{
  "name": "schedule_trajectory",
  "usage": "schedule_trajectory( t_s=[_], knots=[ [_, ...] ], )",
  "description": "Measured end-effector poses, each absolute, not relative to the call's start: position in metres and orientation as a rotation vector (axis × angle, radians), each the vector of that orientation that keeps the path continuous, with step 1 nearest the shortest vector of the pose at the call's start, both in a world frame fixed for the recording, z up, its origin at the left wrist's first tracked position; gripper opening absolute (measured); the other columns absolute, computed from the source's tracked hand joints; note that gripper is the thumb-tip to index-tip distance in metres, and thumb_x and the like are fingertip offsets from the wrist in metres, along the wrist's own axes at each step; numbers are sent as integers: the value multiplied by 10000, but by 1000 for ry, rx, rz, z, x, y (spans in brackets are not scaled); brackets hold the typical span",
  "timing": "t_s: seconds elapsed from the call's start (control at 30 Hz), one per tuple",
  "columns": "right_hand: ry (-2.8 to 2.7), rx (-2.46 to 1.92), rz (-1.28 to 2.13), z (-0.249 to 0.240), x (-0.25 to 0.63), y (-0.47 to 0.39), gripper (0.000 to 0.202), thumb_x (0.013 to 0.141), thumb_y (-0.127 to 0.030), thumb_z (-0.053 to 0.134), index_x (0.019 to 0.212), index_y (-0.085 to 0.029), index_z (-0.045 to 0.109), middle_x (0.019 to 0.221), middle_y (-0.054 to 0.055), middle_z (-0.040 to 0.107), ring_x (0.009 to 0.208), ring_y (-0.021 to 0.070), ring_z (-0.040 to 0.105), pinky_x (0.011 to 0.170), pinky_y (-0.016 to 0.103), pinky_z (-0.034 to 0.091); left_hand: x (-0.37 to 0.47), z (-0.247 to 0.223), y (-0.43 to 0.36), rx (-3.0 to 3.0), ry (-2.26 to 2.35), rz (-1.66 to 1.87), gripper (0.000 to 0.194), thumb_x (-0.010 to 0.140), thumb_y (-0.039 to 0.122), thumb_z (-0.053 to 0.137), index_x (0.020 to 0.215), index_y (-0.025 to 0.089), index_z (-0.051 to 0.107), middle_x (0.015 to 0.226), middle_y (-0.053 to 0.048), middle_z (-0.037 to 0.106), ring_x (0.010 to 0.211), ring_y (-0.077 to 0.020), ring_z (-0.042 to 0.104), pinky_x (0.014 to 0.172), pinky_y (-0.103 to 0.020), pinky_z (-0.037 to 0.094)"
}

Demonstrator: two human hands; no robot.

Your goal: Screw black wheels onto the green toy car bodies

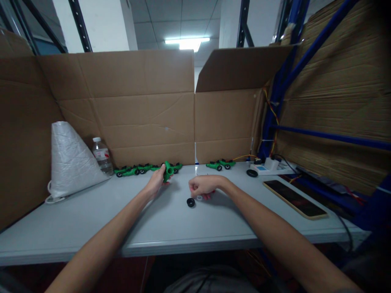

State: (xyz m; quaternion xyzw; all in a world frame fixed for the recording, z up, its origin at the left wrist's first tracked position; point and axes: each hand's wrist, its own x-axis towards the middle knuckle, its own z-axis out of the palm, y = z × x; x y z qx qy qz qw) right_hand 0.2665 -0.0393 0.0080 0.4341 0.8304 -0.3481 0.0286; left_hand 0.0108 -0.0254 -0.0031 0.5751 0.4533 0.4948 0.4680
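My left hand [156, 180] grips a green toy car body [168, 171], lifted above the table and tipped on end. My right hand [204, 186] is closed low over the tabletop, with its fingers drawn together and pointing down. Whatever those fingertips hold, if anything, is hidden. Just in front of that hand lies a black toy wheel [190, 202]. Beside the wheel, partly under the fingers, is a small white ring-shaped piece [199, 198].
Green toy cars with black wheels [131, 170] line the back left; more green cars [220, 164] sit back right. A water bottle [102, 156] and silvery bag [71, 162] stand left. A phone [295, 198], power strip [270, 167] and black disc [252, 173] lie right. Cardboard walls [137, 118] enclose the table.
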Motion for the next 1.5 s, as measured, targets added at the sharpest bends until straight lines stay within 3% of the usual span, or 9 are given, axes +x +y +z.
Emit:
schedule_trajectory(
  t_s=[0.27,0.4,0.6,0.83,0.97,1.2,1.5],
  knots=[
    [2789,1238,-1357,2,261,-35,223,745,-148,706,941,-188,607,787,-40,654,600,109,643,540,194,454,12,0,-30,1425,1067,1205,705,821,811,604,964,129,713,990,-150,734,928,-256,651,713,-332,525],
    [2947,1168,-1269,-6,260,-26,317,717,-69,691,1012,-178,654,813,-41,653,648,105,610,587,200,449,12,-1,-29,1412,1080,1214,704,815,816,605,948,133,709,976,-149,734,937,-265,652,713,-337,524],
    [3106,1091,-930,-8,258,-21,222,796,-199,782,1012,-172,739,889,-2,690,784,139,615,690,225,433,12,-3,-26,1421,1089,1196,722,829,821,580,991,129,708,1009,-158,741,961,-276,667,693,-327,519],
    [3149,1238,-822,-5,255,-29,174,799,-182,793,915,-174,664,847,-17,648,751,138,566,687,227,391,14,-2,-30,1420,1077,1167,717,806,818,624,974,127,710,987,-153,733,939,-265,660,699,-332,531],
    [3292,1331,-791,-3,251,-31,134,868,-207,740,921,-189,618,810,-27,615,739,143,551,685,236,370,15,-2,-31,1412,1053,1133,677,824,785,643,977,128,707,964,-143,734,879,-239,667,699,-321,524],
    [3701,1426,-493,7,238,-43,180,1006,-378,618,964,-210,569,923,6,604,774,153,528,742,264,403,20,-3,-37,1438,966,973,628,874,762,610,970,147,694,903,-110,727,754,-207,687,675,-314,516],
    [3697,1427,-202,7,237,-46,151,1052,-355,560,994,-217,582,970,39,621,870,183,555,810,282,407,22,-2,-42,1471,926,972,617,885,753,606,1008,154,683,929,-103,724,776,-204,683,688,-316,528]
  ],
)
